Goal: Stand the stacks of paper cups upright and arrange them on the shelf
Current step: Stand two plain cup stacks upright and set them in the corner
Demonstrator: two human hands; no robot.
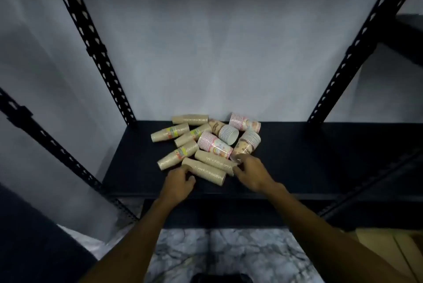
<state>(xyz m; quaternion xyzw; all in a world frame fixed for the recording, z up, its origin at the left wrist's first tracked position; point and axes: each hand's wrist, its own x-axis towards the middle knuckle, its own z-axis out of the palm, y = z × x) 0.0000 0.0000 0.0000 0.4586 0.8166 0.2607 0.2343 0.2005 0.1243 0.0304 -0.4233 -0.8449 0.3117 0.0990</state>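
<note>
Several stacks of paper cups lie on their sides in a heap on the dark shelf (320,157). Plain tan stacks lie at the front, the nearest tan stack (203,171) and a second tan stack (216,162) behind it. Pink patterned stacks (214,145) lie in the middle and at the back. My left hand (179,181) touches the narrow end of the nearest tan stack, fingers curled. My right hand (248,171) reaches to the wide ends of the two front tan stacks, its fingers curled at them; the grip itself is hidden.
Black perforated uprights stand at the shelf's back left (91,45) and back right (357,49). A grey wall (217,42) closes the back. A cardboard box (393,250) sits low right, over a marbled floor (229,255).
</note>
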